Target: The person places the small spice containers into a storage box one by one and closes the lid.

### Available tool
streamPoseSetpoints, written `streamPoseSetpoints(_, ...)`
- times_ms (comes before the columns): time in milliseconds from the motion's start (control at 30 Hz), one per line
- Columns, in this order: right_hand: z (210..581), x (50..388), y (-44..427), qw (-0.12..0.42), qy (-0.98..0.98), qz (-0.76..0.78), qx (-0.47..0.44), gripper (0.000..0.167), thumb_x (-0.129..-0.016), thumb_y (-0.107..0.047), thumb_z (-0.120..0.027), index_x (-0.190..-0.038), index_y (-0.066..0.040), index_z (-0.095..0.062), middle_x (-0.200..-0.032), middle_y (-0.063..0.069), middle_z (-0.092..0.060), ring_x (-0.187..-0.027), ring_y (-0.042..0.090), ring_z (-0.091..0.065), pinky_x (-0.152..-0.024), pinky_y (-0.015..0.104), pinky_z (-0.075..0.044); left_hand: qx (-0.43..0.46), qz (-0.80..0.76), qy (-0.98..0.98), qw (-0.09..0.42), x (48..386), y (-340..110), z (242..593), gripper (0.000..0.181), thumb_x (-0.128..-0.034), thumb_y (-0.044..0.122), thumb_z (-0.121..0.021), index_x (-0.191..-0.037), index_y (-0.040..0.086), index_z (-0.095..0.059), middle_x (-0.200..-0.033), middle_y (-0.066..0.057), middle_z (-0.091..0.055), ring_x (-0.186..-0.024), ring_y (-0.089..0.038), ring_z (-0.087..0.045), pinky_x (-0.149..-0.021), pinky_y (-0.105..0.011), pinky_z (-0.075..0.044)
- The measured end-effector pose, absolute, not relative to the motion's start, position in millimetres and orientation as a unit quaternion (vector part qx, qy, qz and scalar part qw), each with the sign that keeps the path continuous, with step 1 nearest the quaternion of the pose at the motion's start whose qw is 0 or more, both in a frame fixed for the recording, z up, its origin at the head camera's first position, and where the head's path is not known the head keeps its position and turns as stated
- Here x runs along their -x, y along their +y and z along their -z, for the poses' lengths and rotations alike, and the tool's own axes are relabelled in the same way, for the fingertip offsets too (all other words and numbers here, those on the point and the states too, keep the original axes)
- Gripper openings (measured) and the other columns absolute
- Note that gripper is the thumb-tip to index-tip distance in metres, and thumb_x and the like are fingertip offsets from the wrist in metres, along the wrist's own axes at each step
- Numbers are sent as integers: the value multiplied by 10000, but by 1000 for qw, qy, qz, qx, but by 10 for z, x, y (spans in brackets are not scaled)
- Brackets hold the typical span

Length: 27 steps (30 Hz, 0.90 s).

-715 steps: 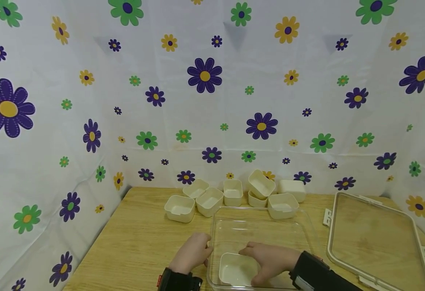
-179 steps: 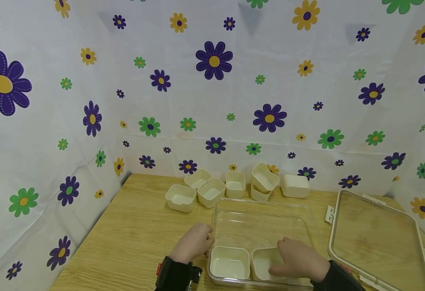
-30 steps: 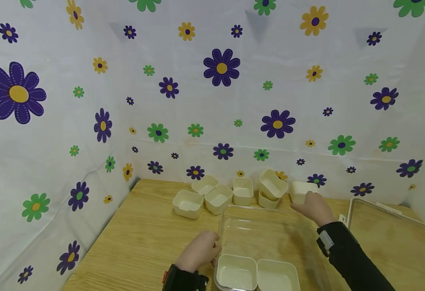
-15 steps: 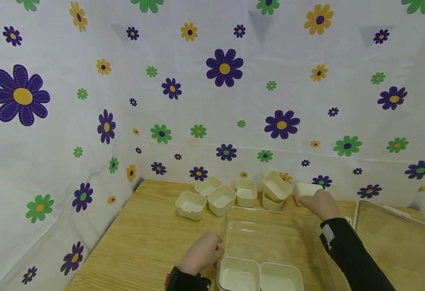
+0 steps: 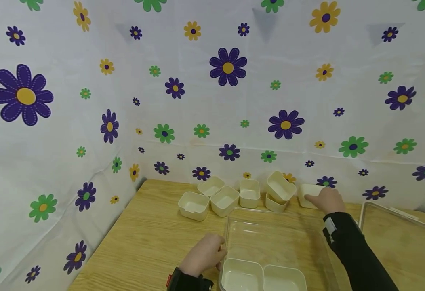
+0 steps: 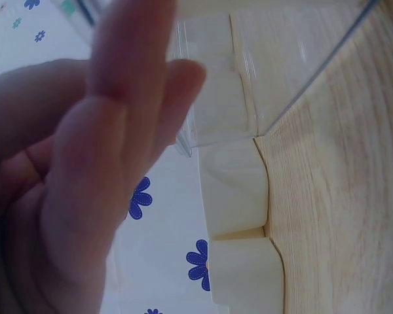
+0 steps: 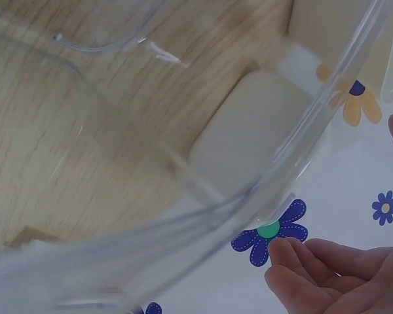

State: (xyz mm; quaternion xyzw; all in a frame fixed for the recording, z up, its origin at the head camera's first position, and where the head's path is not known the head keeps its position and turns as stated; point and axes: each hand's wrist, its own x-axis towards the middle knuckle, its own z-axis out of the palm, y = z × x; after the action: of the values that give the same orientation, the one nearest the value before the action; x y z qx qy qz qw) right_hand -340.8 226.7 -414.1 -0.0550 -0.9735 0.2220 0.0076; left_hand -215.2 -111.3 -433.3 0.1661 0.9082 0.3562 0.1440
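Observation:
A clear plastic bin (image 5: 270,242) stands on the table with two cream tubs side by side along its near edge, the left tub (image 5: 242,275) and the right tub (image 5: 284,279). My left hand (image 5: 204,254) holds the bin's left rim, its fingers curled at the wall; its exact grip is partly hidden. At the back right, my right hand (image 5: 328,201) hovers by an upside-down cream tub (image 5: 305,191). The right wrist view has this hand (image 7: 334,275) with thumb and fingers apart and nothing between them, the overturned tub (image 7: 249,131) seen through the bin wall.
Several cream tubs (image 5: 193,205) stand in a row at the back, one tub (image 5: 280,186) tilted on top of another tub (image 5: 275,205). A clear lid (image 5: 398,238) with a pale frame lies at the right. A flowered cloth (image 5: 183,105) hangs behind the table.
Since six seconds ago, my right hand has left the second tub in the bin and moved back right to the overturned tub, its thumb spreading lately. The left hand stays at the rim.

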Motion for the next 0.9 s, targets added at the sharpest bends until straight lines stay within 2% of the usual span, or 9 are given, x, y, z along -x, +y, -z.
streamPoseSetpoints(100,4143,3427,2258,18,-975,-216,53,445,-792,-372,-579,-547,-55,-384,-536,16,-290,-498,172,-368,-449,271,-281,-173,-360,906,139,2154,-1123,4339,223,-837,9,-539,-632,68,-473,-497,-1,-477,-403,-106,-509,-378,-181,-276)
streamPoseSetpoints(333,4200,3460,2206,4,-973,-221,63,442,-791,-385,-584,-613,5,-475,-590,75,-384,-580,238,-430,-481,303,-334,-176,-364,904,137,2132,-1162,4379,254,-830,-8,-528,-607,74,-441,-473,7,-464,-392,-110,-508,-367,-173,-252)
streamPoseSetpoints(467,4230,3499,2219,11,-977,-198,74,509,-784,-400,-586,-694,97,-532,-708,226,-465,-693,365,-480,-547,396,-416,-175,-375,899,143,2133,-1157,4378,255,-833,-7,-526,-610,74,-433,-476,1,-463,-403,-127,-518,-370,-177,-250)
streamPoseSetpoints(567,4244,3536,2239,18,-979,-188,83,588,-776,-412,-584,-822,173,-543,-854,347,-462,-807,470,-465,-633,479,-428,-171,-373,900,147,2142,-1144,4368,250,-835,3,-534,-617,77,-436,-484,3,-472,-395,-101,-493,-375,-184,-257)
streamPoseSetpoints(633,4260,3557,2249,18,-979,-184,91,629,-772,-417,-582,-881,200,-528,-889,374,-444,-843,498,-446,-661,495,-419,-169,-372,901,148,2150,-1137,4365,249,-834,6,-537,-616,76,-438,-486,2,-478,-398,-106,-499,-377,-186,-261)
streamPoseSetpoints(900,4288,3608,2245,10,-973,-195,125,671,-765,-421,-590,-940,217,-484,-894,355,-430,-847,453,-429,-671,481,-419,-174,-374,899,148,2165,-1143,4356,245,-837,8,-528,-618,75,-442,-479,4,-475,-419,-158,-542,-374,-180,-256)
